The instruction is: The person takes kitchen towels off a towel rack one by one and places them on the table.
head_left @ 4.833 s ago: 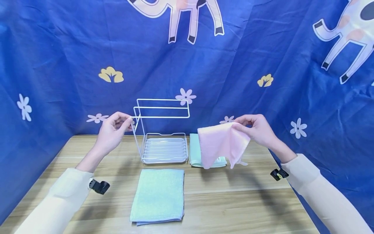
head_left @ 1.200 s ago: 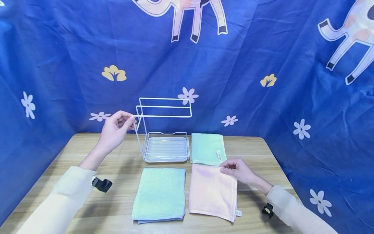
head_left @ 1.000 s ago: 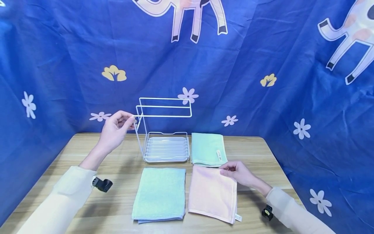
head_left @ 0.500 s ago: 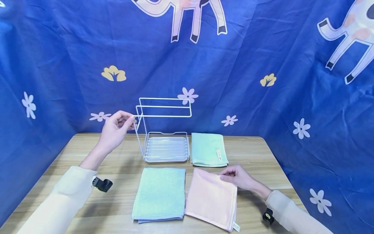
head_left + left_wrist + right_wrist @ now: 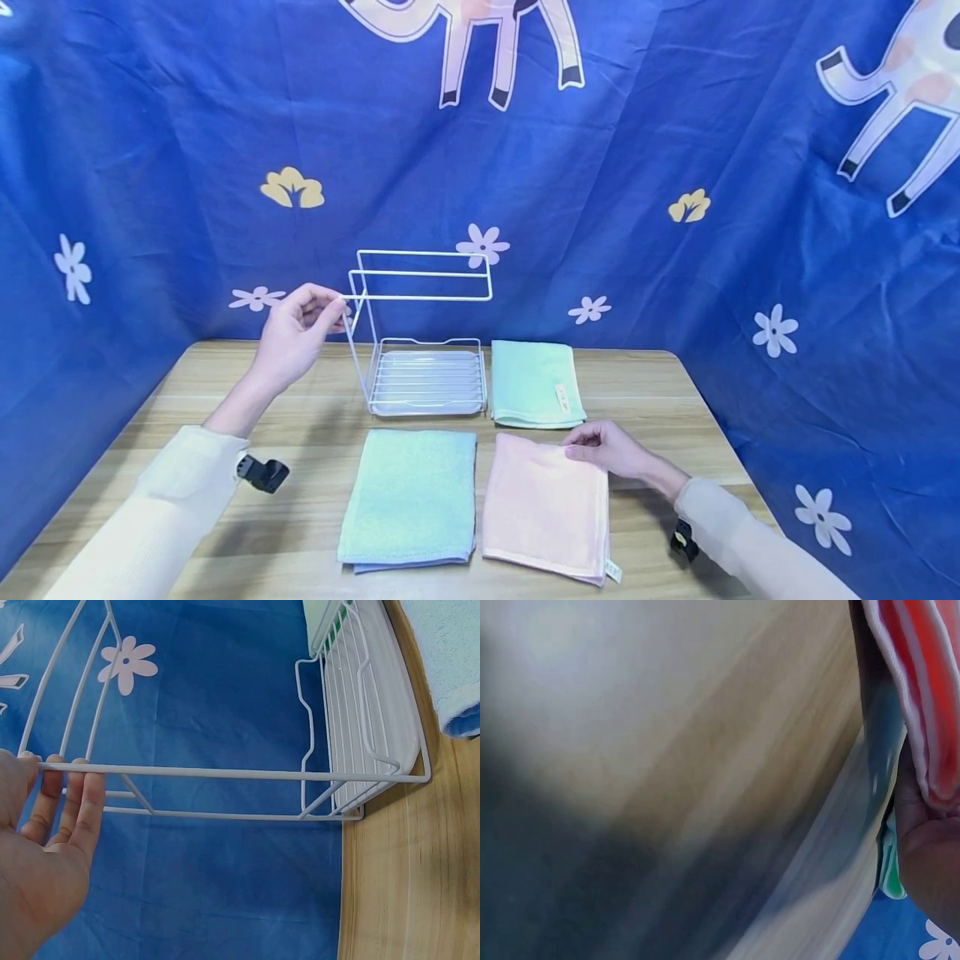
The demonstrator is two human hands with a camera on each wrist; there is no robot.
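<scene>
My left hand (image 5: 296, 333) holds the upper left corner of a white wire rack (image 5: 420, 297), thumb on one side of the wire and fingers on the other, as the left wrist view shows. The rack stands upright at the back of the table with a white tray (image 5: 427, 383) in its base. My right hand (image 5: 611, 450) pinches the far edge of a folded pink towel (image 5: 547, 510), which spreads out low at the front right, its white tag at the near corner. In the right wrist view the towel's stacked layers (image 5: 922, 697) show at the fingers.
A folded light blue-green towel (image 5: 411, 497) lies left of the pink one, in front of the rack. Another folded mint green towel (image 5: 534, 383) lies right of the rack. A blue printed curtain (image 5: 570, 192) encloses the wooden table (image 5: 645, 383) behind and at both sides.
The pink towel, earlier hanging raised in my right hand over the mint green towel, has come down toward me beside the blue-green one, swinging slightly. My left hand has kept its hold on the rack.
</scene>
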